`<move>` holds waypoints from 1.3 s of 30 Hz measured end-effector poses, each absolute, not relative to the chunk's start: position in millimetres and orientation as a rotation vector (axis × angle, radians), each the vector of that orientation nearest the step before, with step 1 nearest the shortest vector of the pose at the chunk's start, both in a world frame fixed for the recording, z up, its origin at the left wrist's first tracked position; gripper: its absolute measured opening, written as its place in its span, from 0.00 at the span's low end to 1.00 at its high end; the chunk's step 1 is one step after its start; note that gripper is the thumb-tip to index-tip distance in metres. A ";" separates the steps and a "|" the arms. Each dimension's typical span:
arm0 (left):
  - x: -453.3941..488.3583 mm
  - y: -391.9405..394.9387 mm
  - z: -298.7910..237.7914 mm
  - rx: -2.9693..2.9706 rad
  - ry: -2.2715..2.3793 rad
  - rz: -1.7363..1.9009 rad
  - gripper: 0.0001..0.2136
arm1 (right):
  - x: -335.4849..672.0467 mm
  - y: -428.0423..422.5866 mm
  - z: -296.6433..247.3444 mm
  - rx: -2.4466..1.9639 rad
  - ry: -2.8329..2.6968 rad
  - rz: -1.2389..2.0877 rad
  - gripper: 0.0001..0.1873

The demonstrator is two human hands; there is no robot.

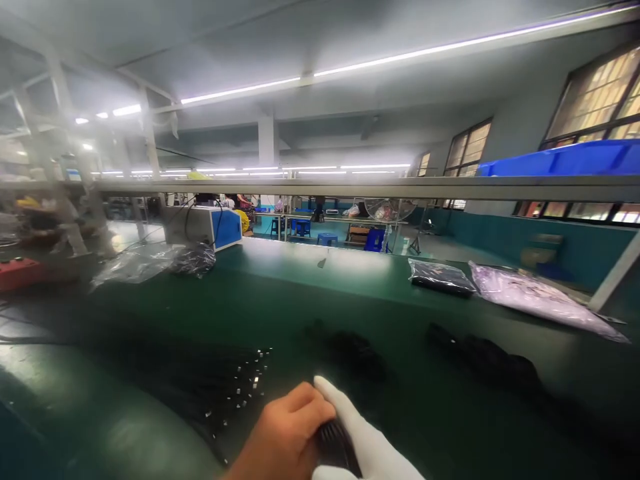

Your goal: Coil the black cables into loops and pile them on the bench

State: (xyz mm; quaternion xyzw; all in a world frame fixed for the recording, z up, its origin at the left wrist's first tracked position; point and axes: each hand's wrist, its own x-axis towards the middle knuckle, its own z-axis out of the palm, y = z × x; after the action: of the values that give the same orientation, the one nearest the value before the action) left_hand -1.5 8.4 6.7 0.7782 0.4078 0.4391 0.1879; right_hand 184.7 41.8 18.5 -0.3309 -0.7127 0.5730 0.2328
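My left hand (287,437) is bare and closed, its fingers curled against a black ridged bundle (334,441) low in the middle of the view. From the other side my right hand (367,440), in a white glove, wraps round the same bundle, thumb and fingers on either side of it. The bundle looks like black cables side by side, but most of it is hidden by the hands. To the left lies a spread of black cables (185,373) with small shiny metal ends. Blurred dark coils (355,353) rest just beyond my hands.
More black coils (485,357) lie to the right on the green bench (280,287). Behind them are a bagged black item (440,277) and a pinkish plastic package (540,300). Clear plastic bags (145,261), a blue-and-white machine (225,228) and a red box (20,272) stand left. A shelf (320,189) crosses overhead.
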 end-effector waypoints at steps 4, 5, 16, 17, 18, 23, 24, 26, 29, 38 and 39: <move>-4.0 6.2 15.2 2.092 1.131 1.204 0.11 | 165.5 42.0 23.6 -0.794 -1.989 1.564 0.27; -4.4 5.8 15.5 2.071 1.133 1.210 0.11 | 161.6 41.5 28.1 -0.747 -1.990 1.581 0.26; -3.6 8.1 6.7 1.584 1.334 1.146 0.15 | 154.7 39.8 13.7 -0.461 -1.311 2.348 0.25; -2.9 8.9 6.1 1.581 1.376 1.139 0.13 | 154.9 41.2 10.7 -0.441 -1.330 2.351 0.24; -1.9 9.7 5.7 1.553 1.401 1.125 0.12 | 154.6 42.8 7.9 -0.435 -1.348 2.341 0.23; 3.7 12.1 8.8 1.435 1.503 1.003 0.11 | 149.2 46.7 -5.5 -0.482 -1.361 2.262 0.19; 3.8 12.6 10.9 1.484 1.565 0.970 0.11 | 148.2 46.2 -7.8 -0.495 -1.363 2.262 0.20; 2.1 14.0 15.5 1.579 1.672 0.878 0.10 | 147.0 44.7 -10.9 -0.519 -1.360 2.255 0.20; -2.9 16.2 19.4 1.711 1.648 0.870 0.11 | 146.5 42.2 -11.7 -0.550 -1.336 2.268 0.18; -4.0 16.8 0.5 1.841 1.396 1.174 0.17 | 143.2 41.3 -26.0 -0.571 -1.453 2.228 0.20; -4.6 15.7 1.1 1.842 1.390 1.166 0.18 | 143.1 41.9 -29.0 -0.580 -1.426 2.212 0.19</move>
State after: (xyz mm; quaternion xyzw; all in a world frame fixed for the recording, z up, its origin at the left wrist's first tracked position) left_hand -4.6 15.7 1.1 0.6850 0.5169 0.4336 0.2748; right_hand 143.1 41.9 -29.0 -0.2100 -0.5161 0.8004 0.2213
